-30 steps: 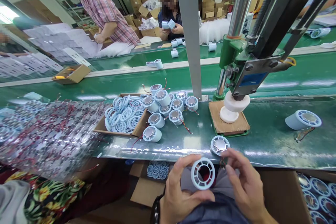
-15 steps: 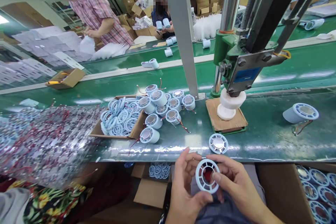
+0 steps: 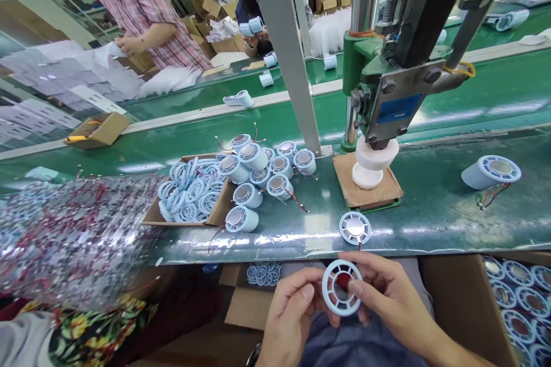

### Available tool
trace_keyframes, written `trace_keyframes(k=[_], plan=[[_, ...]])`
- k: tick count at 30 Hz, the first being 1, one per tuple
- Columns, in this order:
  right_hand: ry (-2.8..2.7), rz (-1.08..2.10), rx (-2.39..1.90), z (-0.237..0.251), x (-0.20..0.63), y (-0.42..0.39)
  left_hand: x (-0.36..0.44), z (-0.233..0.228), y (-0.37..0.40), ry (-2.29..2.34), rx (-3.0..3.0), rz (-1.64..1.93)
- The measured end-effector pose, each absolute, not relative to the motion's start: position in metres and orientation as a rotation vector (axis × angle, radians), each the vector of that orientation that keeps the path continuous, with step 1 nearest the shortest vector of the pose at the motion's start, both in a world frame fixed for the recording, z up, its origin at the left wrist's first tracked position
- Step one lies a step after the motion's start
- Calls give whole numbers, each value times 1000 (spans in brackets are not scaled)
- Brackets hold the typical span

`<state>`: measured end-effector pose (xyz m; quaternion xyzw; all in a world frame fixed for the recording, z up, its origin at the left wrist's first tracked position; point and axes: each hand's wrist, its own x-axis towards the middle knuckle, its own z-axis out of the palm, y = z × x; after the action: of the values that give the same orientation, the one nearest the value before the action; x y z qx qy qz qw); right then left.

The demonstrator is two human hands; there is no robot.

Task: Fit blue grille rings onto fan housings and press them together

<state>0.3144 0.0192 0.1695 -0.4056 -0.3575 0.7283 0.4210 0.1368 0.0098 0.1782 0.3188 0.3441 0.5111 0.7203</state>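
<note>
Your right hand (image 3: 383, 292) had its fingers clamped on a pale blue ring (image 3: 326, 289), held below the near edge of the counter (image 3: 434, 215). Your left hand (image 3: 290, 309) was just beside it, thumb clear of the ring; I could not tell whether its other fingers gripped. From the ring, a cardboard box (image 3: 221, 206) at ten o'clock was heaped with blue rings (image 3: 189, 195). At nine o'clock, a lower carton (image 3: 247, 307) held more rings (image 3: 263, 273). At three o'clock, a big box (image 3: 458, 298) held round parts (image 3: 519, 324).
</note>
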Motion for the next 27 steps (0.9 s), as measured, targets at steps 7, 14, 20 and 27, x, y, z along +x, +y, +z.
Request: trace_keyframes(k=[7, 14, 20, 27], plan=[[-857, 1872, -908, 169, 315, 19, 132, 181, 2, 782, 807, 1097], [-686, 2018, -774, 157, 312, 20, 138, 193, -2, 916, 808, 1058], [-629, 2059, -744, 157, 310, 20, 139, 196, -2, 922, 808, 1043], [-892, 1852, -924, 167, 314, 14, 139, 199, 0, 961, 815, 1005]])
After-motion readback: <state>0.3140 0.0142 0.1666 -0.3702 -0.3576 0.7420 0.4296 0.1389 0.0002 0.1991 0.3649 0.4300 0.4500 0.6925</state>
